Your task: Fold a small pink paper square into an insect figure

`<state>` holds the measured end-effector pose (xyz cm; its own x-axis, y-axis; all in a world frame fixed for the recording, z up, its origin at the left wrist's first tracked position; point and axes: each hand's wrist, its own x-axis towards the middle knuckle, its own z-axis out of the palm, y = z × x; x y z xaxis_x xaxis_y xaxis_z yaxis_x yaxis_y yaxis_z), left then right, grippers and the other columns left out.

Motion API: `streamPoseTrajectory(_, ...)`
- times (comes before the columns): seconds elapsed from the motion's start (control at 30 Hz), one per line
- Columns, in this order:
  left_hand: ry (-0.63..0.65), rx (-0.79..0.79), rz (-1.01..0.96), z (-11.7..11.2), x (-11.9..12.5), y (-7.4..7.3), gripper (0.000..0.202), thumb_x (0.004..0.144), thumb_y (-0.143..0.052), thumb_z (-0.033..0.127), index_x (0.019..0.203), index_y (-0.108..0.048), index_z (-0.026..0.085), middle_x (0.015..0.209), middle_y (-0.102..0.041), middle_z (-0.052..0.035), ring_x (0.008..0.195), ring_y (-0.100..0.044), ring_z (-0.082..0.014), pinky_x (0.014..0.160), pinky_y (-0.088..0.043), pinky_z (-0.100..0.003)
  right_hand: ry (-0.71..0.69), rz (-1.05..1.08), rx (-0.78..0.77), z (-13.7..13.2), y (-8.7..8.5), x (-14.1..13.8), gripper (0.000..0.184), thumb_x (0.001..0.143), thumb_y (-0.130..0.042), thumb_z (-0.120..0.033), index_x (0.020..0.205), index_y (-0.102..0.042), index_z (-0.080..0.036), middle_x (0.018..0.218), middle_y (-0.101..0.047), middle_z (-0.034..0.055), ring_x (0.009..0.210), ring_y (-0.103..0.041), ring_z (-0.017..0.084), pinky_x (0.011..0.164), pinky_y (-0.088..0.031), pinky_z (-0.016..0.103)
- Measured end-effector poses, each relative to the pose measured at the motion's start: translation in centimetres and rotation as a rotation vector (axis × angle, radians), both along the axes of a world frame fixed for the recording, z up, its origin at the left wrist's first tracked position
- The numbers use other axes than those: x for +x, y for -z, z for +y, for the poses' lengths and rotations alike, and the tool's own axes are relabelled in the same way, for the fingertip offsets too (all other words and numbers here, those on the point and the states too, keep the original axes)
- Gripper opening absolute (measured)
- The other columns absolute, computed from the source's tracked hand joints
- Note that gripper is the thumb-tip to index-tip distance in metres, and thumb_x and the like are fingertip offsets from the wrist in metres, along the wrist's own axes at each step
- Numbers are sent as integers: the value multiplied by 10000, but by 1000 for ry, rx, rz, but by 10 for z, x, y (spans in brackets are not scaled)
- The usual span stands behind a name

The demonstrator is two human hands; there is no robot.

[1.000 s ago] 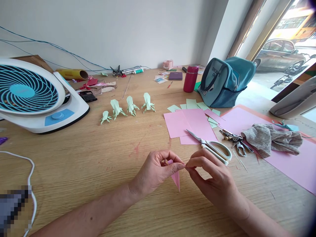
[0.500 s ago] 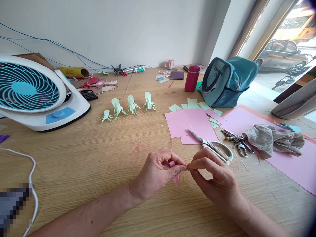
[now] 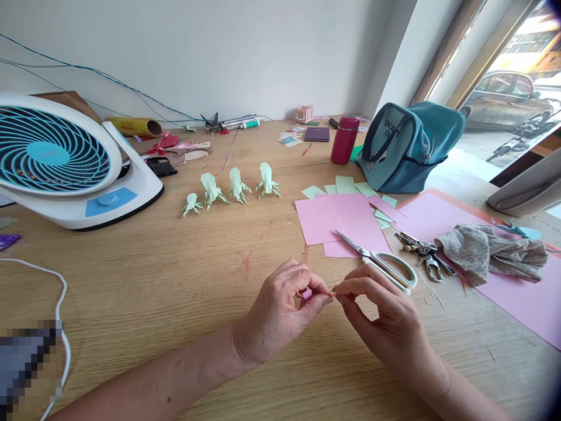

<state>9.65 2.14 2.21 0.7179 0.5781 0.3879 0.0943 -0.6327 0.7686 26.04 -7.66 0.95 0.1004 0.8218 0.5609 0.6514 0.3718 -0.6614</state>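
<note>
My left hand point(image 3: 280, 310) is closed, thumb and forefinger pinching a small folded piece of pink paper point(image 3: 307, 294) that is mostly hidden by the fingers. Tip to tip with it, my right hand point(image 3: 385, 316) pinches the thin end of the same pink paper. Both hands are held over the front of the wooden table. Just beyond my right hand lie white-handled scissors point(image 3: 385, 269), their blades resting on pink paper sheets point(image 3: 342, 216). Farther back on the left, several pale green folded-paper figures point(image 3: 237, 186) stand in a row.
A fan point(image 3: 79, 169) stands at the left. At the back right are a red flask point(image 3: 345, 140) and a teal backpack point(image 3: 407, 146). Keys point(image 3: 425, 251) and a grey cloth point(image 3: 486, 251) lie on the right, near green paper pieces point(image 3: 346, 185).
The pink flap that hung below my left fingers no longer shows; the paper is now mostly inside the hand. The hands stay pinched together, and the view has shifted slightly.
</note>
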Motion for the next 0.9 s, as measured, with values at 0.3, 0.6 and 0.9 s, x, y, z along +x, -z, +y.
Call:
streamPoseTrajectory(0.3,-16,165,0,-1,0,-3,154,924,-595,118,784,-620,177,681,-579,0,699,-499,-140,685,-420,-258,-34,30,-28,-2,1,1,218,912,-564,-49,988,-611,-247,834,-601,24,736,-582,168,637,-489,322)
streamPoseTrajectory(0.6,24,329,15,1,-2,0,157,905,-562,52,809,-592,173,703,-591,-6,708,-473,-145,661,-403,-256,-49,20,-52,-1,2,-1,176,919,-592,-71,969,-596,-240,849,-582,24,742,-573,161,645,-491,313)
streamPoseTrajectory(0.9,74,470,77,5,-4,1,125,968,-543,134,852,-583,161,815,-658,-46,770,-525,-164,701,-445,-282,-69,-2,-68,0,3,-2,170,940,-537,-54,922,-555,-222,833,-552,22,737,-545,154,643,-462,303)
